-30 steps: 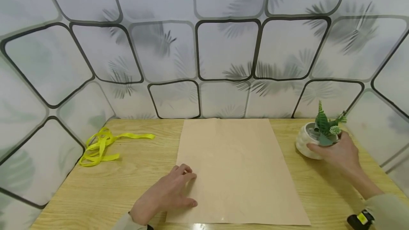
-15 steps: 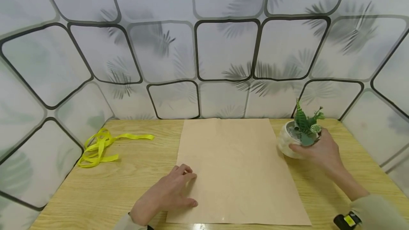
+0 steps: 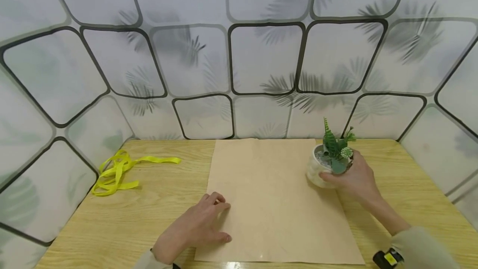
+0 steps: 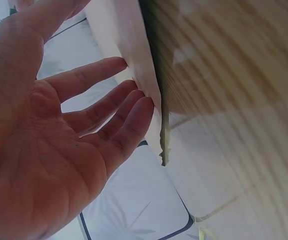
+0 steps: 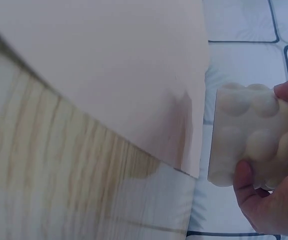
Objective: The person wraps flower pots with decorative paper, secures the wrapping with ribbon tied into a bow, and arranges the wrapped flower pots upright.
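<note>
A small white pot [image 3: 315, 168] with bumpy sides holds green artificial succulents [image 3: 334, 148]. My right hand [image 3: 354, 179] grips it from the right, thumb in front, over the right edge of a sheet of beige paper [image 3: 272, 202]. In the right wrist view the pot [image 5: 254, 132] shows its rounded bumps, with a gap between its base and the paper. My left hand [image 3: 198, 223] rests on the paper's left edge with fingers relaxed. The left wrist view shows those fingertips [image 4: 142, 107] touching the paper near its edge.
A tangled yellow ribbon [image 3: 115, 173] lies on the wooden table [image 3: 157, 194] at the far left. A patterned cloth wall [image 3: 261, 61] with dark outlines and leaf prints closes off the back and both sides.
My right hand has carried the potted plant leftward, from the bare table at the right to over the paper's right edge. The left hand has stayed in place.
</note>
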The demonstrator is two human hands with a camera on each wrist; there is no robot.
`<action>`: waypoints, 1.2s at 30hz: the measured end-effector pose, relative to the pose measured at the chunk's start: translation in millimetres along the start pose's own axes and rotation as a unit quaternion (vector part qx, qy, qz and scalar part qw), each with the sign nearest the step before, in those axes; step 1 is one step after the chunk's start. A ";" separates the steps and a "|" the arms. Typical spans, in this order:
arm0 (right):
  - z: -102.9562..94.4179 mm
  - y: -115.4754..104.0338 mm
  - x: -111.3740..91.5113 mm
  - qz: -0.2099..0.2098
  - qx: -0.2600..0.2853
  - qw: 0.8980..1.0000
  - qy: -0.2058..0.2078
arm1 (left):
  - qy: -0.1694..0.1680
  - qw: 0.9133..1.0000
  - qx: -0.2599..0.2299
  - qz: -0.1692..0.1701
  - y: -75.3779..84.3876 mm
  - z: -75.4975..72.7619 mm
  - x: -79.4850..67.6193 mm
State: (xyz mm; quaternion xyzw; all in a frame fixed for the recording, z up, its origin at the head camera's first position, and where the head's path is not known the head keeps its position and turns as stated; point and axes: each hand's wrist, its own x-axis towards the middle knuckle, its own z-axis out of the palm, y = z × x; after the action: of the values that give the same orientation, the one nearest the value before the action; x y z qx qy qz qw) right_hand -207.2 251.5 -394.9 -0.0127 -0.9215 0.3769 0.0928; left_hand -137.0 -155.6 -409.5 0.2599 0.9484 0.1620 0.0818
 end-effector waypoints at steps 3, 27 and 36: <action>4.8 -5.2 -0.6 -0.002 0.000 1.000 -0.003 | 0.001 1.000 0.002 0.001 0.0 -0.1 0.2; 51.7 -38.0 6.6 -0.017 0.031 0.999 -0.039 | 0.004 1.000 0.004 0.004 -0.5 -1.1 -0.6; 71.9 -50.1 9.8 -0.035 0.039 0.998 -0.037 | 0.011 1.000 -0.001 0.005 -0.8 0.5 -0.2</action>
State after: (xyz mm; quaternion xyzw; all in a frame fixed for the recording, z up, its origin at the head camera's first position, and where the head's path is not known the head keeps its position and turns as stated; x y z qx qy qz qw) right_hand -227.5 166.8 -408.6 0.0371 -0.9086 0.4097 0.0718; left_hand -137.1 -156.2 -410.3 0.2632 0.9477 0.1663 0.0706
